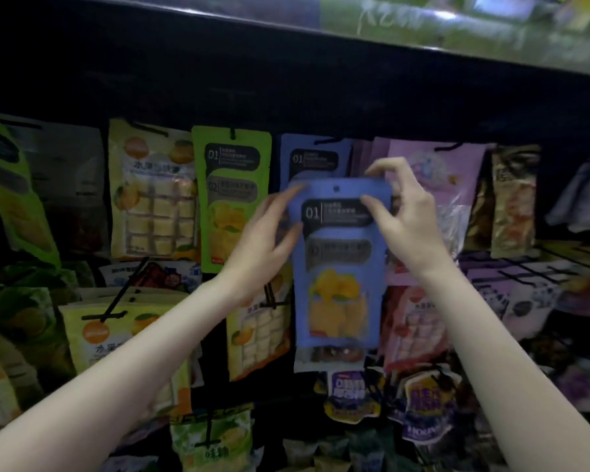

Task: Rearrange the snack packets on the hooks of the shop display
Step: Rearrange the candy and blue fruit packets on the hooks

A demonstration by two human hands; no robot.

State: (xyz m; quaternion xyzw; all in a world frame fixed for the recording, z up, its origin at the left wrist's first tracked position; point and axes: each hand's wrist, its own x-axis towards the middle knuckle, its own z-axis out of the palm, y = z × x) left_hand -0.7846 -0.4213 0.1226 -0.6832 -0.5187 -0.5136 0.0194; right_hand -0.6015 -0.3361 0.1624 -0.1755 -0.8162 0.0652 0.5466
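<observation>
Just below the matching blue packets (pixel 315 158) on their hook at twelve o'clock, we hold a blue snack packet (pixel 338 267) upright, left hand (pixel 263 233) steadying its edge, right hand (pixel 406 216) in a pinching grip at its top corner, seemingly lining up its hole.

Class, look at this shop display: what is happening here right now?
A person holds a blue snack packet up in front of the display. The right hand pinches its top right corner and the left hand steadies its left edge. Its hang hole is not yet on a hook; another blue packet hangs just behind.
</observation>
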